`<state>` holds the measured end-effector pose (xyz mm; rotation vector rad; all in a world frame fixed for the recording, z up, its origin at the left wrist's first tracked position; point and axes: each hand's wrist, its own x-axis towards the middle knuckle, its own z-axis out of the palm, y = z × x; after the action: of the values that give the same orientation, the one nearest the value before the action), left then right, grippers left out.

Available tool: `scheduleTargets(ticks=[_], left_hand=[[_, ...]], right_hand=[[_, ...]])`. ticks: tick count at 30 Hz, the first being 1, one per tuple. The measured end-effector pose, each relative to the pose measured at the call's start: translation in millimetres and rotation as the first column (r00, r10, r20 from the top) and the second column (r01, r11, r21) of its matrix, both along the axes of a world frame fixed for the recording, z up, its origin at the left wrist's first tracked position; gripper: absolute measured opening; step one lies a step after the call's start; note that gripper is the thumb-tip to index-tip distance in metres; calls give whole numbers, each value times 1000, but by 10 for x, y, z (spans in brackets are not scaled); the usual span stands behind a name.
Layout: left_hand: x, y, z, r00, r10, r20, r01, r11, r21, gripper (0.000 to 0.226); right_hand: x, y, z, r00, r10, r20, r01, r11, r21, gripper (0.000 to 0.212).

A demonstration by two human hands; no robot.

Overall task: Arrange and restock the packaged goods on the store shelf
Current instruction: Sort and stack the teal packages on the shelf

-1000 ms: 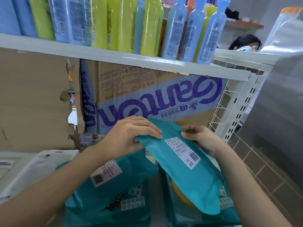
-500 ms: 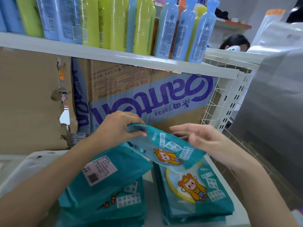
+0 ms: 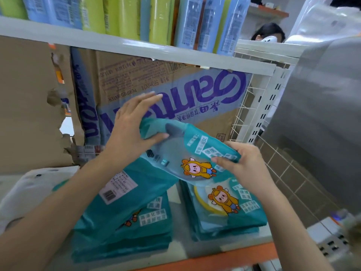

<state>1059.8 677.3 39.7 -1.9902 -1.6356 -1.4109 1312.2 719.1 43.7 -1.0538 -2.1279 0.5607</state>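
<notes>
Stacking was in hand. The right hand (image 3: 245,170) grip clamped the teal pack (image 3: 185,151); the left hand (image 3: 132,130) grip lay spread, thumb steadying it. Next, as judged: lower it flat onto the stack (image 3: 248,214) beneath the grip

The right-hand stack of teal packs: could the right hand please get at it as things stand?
Probably not yet: the right hand grips the held pack, which hangs over that stack, blocking the way.
</notes>
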Motion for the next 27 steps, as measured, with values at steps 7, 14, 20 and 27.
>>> scheduleTargets(ticks=[7,14,20,27], left_hand=[[97,-55,-205,872,69,485,34,979,-200,94],[500,138,-296,745,-31,666,343,874,-344,65],[872,368,-404,668,-12,744,380,865,-327,43],[1184,560,-662,677,137,723,321,829,-457,32]], right_hand=[[253,35,-73,870,-93,-484,-65,951,-301,15],[552,148,-414,746,-195,-637,-236,817,-526,61],[785,161,-627,710,-296,-639,-305,689,-657,52],[1099,290,-837,789,-274,-549,-165,767,-620,17]])
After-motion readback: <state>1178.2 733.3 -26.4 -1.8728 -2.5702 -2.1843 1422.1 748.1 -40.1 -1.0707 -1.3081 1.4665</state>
